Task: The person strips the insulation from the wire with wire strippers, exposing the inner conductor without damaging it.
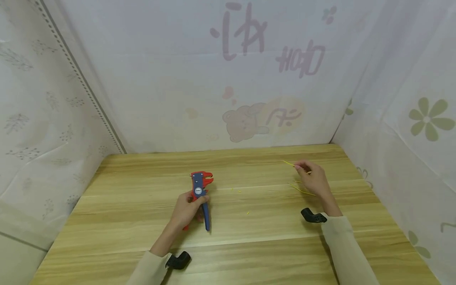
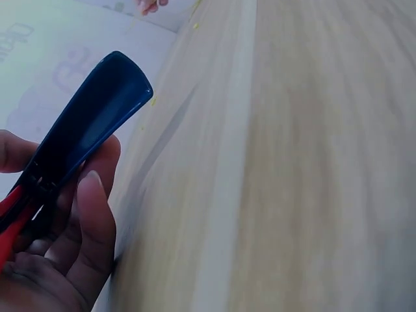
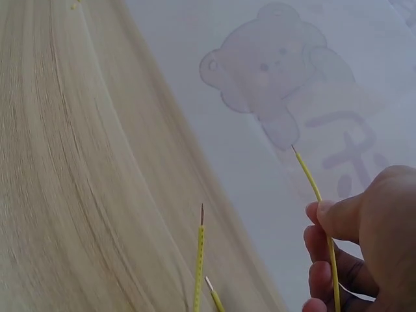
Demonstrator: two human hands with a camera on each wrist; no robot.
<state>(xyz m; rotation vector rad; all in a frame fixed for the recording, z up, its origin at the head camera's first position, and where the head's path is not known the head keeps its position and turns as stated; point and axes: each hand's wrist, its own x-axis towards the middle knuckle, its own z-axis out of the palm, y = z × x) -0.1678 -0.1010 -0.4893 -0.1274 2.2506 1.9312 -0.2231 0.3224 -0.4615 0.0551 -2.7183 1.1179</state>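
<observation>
My left hand (image 1: 186,210) grips a wire stripper (image 1: 198,190) with a blue and red body, its red jaws pointing away from me over the table's left half. In the left wrist view its blue handle (image 2: 97,104) stands out past the fingers. On the right, my right hand (image 1: 313,180) pinches a thin yellow wire (image 3: 309,175) between thumb and fingers; a short bare tip shows at its far end. More yellow wires (image 1: 302,191) lie on the table beside that hand. Two of their stripped ends, one of them a copper tip (image 3: 202,213), appear in the right wrist view.
Small yellow insulation scraps (image 1: 239,191) lie on the wooden table (image 1: 249,253) between the hands. A printed white cloth (image 1: 160,79) hangs behind the table and at both sides. A black wrist mount (image 1: 313,216) sits on each sleeve.
</observation>
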